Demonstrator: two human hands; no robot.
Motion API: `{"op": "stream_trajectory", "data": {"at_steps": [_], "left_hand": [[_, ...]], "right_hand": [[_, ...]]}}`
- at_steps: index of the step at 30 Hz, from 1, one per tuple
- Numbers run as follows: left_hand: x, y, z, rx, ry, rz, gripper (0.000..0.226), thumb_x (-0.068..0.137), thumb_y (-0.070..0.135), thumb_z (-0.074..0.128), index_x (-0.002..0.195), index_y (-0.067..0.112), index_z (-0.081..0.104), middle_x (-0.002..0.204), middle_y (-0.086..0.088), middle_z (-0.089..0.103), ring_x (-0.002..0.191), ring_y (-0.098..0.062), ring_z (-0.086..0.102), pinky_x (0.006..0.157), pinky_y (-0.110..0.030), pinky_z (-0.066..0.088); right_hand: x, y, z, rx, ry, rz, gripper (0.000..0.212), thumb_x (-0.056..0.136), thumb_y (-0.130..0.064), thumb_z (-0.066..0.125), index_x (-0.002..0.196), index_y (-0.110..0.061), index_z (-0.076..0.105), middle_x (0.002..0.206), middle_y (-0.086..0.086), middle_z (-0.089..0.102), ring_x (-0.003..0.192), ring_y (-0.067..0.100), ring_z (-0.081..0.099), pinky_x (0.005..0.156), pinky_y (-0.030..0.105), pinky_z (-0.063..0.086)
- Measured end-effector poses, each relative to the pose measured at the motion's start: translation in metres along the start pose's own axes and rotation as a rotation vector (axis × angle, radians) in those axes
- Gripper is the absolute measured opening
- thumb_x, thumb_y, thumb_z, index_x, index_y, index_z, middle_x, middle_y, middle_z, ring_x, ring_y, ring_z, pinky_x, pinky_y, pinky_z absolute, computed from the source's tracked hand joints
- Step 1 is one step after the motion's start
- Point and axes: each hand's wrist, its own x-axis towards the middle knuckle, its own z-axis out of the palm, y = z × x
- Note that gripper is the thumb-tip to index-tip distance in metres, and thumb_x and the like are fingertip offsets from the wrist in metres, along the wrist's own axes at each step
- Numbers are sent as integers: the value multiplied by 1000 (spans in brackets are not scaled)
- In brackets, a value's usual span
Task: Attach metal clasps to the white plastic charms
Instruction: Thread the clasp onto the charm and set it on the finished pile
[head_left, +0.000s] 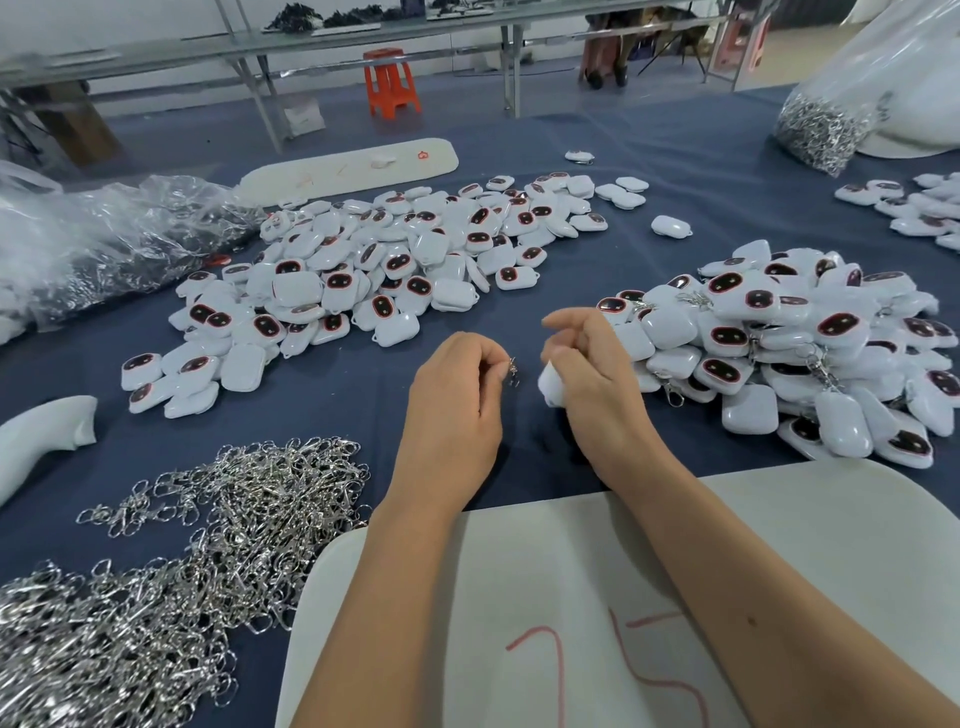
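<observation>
Metal in one hand, plastic in the other: our left hand pinches a small clasp between thumb and fingertips, and our right hand curls round a white charm, mostly hidden in the palm, with two fingers lifted free. The two parts sit just beside each other above the blue cloth, not yet joined. To do this well, we should turn the charm so its little loop faces the clasp, hold it steady, open the clasp's gate with the thumb and hook it through cleanly. We cannot tell whether the gate is open. Loose clasps lie to our left, bare charms ahead, finished ones to our right.
</observation>
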Motion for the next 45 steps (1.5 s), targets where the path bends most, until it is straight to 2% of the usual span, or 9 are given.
{"op": "stream_trajectory", "data": {"at_steps": [6, 9, 13, 15, 18, 30, 39, 41, 45], "left_hand": [[0, -2, -1, 66, -117, -26, 18, 99, 4, 53, 87, 16, 59, 84, 11, 57, 81, -11, 56, 72, -27, 44], [-1, 0, 0, 75, -140, -19, 16, 98, 2, 54, 88, 14, 59, 85, 10, 57, 81, -10, 54, 71, -26, 42], [0, 2, -1, 76, -149, -33, 16, 98, 2, 52, 88, 12, 58, 88, 4, 59, 83, -18, 55, 73, -33, 46], [0, 3, -1, 74, -153, -38, 16, 98, 2, 52, 88, 13, 59, 89, 5, 60, 85, -17, 55, 75, -33, 46], [-1, 4, -1, 83, -162, -40, 14, 99, 3, 53, 91, 13, 60, 91, 6, 60, 86, -16, 54, 77, -32, 45], [-3, 3, 7, 152, -179, -135, 17, 100, 8, 50, 89, 19, 54, 96, 3, 59, 88, -21, 55, 78, -40, 48], [-3, 11, 14, 318, -185, -243, 20, 95, 3, 52, 91, 22, 44, 96, 7, 44, 81, -16, 42, 64, -30, 23], [-2, 14, 14, 261, -124, -232, 15, 95, 5, 49, 88, 18, 48, 91, 7, 49, 78, -16, 45, 61, -33, 30], [-1, 11, 17, 75, -17, -179, 14, 101, 9, 52, 90, 13, 59, 87, 3, 62, 81, -19, 57, 73, -39, 47]], "right_hand": [[2, 0, -4, 13, 157, 6, 36, 93, -11, 74, 126, -24, 66, 113, -9, 72, 98, -1, 68, 84, 12, 51], [1, -1, -2, 43, 156, 19, 30, 90, -16, 80, 119, -18, 74, 95, -10, 77, 80, 5, 73, 73, 13, 52], [-1, -2, -1, -19, 111, 9, 18, 90, -22, 79, 106, -29, 73, 64, -2, 63, 57, 13, 52, 58, 24, 47], [-1, -2, 0, -30, 102, 17, 15, 91, -22, 77, 102, -31, 73, 66, 10, 64, 59, 15, 51, 61, 32, 48], [-2, -3, 1, -49, 116, 18, 14, 90, -21, 76, 100, -30, 73, 65, 2, 68, 60, 12, 57, 66, 34, 53], [-5, -2, 1, -173, 123, -83, 13, 88, -16, 75, 100, -21, 71, 64, 0, 68, 55, 9, 55, 59, 16, 44], [-8, -1, 6, -190, 99, -115, 17, 88, -14, 75, 100, -19, 65, 71, 1, 73, 60, 14, 66, 61, 23, 52], [-8, -3, 5, -101, 86, -47, 15, 90, -15, 73, 99, -18, 62, 68, 5, 72, 53, 20, 63, 51, 32, 51], [-7, -6, 0, 125, 82, 64, 14, 94, -12, 69, 103, -12, 58, 61, 4, 68, 41, 19, 50, 37, 25, 38]]}}
